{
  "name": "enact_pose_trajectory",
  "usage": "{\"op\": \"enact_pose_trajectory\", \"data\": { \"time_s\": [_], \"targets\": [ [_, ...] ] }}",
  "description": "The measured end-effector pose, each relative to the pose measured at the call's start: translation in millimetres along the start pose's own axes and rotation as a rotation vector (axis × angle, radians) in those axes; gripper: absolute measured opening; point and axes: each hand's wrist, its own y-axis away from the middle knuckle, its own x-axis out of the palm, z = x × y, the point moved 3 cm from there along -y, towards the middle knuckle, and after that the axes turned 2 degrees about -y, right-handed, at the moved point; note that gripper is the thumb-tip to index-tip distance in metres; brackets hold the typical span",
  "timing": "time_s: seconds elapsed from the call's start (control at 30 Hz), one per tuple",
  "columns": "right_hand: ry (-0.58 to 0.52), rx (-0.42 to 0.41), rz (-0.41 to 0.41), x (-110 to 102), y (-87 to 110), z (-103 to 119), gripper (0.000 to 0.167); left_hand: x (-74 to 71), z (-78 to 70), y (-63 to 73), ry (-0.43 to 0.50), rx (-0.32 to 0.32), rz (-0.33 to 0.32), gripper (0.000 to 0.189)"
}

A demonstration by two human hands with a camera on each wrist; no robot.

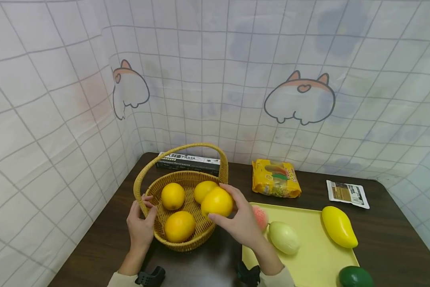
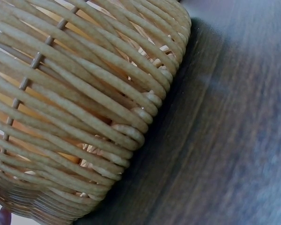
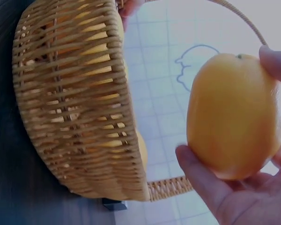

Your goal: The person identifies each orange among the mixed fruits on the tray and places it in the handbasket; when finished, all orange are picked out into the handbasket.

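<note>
A wicker basket [image 1: 186, 247] with a tall arched handle [image 1: 197, 145] stands on the dark table; three yellow-orange fruits lie in it, one of them [image 1: 179, 226] near the front. My left hand [image 1: 140, 223] grips the basket's left side, where the handle meets the rim. Above the right side of the rim, my right hand [image 1: 241, 219] holds another yellow-orange fruit [image 1: 217, 202] between thumb and fingers. In the right wrist view this fruit [image 3: 233, 117] is oblong with a small green stem spot, apart from the basket wall [image 3: 75, 103]. Only wicker and tabletop fill most of the left wrist view.
To the right lies a pale yellow tray [image 1: 312, 239] bearing a pink fruit [image 1: 260, 217], a pale green fruit [image 1: 284, 238] and a yellow mango [image 1: 338, 227]. A dark green fruit [image 1: 355, 276] is at its corner. Behind are a pasta box [image 1: 190, 164], a yellow packet [image 1: 275, 178] and a white pouch [image 1: 348, 193].
</note>
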Motion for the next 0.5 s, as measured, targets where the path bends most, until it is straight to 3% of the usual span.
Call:
{"op": "enact_pose_trajectory", "data": {
  "time_s": [0.13,0.37,0.5],
  "targets": [
    [-0.036,0.025,-0.043,1.8,-4.3,-4.1,0.073,-0.7,-7.5,-0.1,0.004,-0.002,-0.007,0.010],
    [-0.110,0.071,-0.082,7.7,-8.1,-8.8,0.073,-3.3,-40.5,-0.8,0.009,0.026,-0.004,0.004],
    [-0.121,0.076,-0.087,11.3,-7.0,-12.7,0.070,-2.7,-42.2,-0.6,0.017,0.032,-0.001,0.003]
  ]
}}
